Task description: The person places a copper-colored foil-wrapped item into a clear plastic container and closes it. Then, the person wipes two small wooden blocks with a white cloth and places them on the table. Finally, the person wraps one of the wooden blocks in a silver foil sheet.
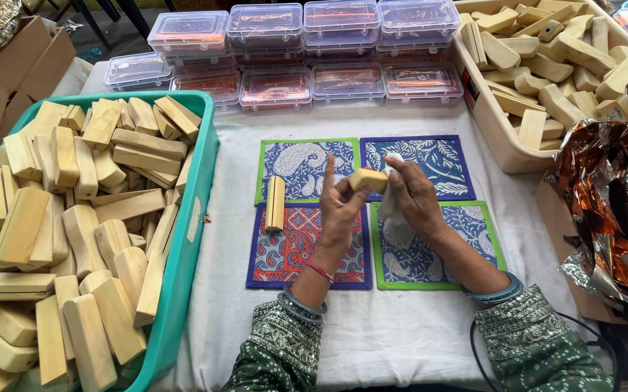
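Here wooden block [368, 179] lies crosswise between hands

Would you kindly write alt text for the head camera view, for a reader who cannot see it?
A person's left hand holds a small pale wooden block while the right hand presses a white cloth to it, above four patterned mats. A teal bin and a beige bin hold more blocks; lidded clear boxes line the back.

My sleeves [277, 356] are dark green with a fine white paisley print. On my left wrist sit blue-grey bangles [301, 303] and a thin red one [319, 271]; my right wrist carries blue bangles [495, 292], perhaps two or three.
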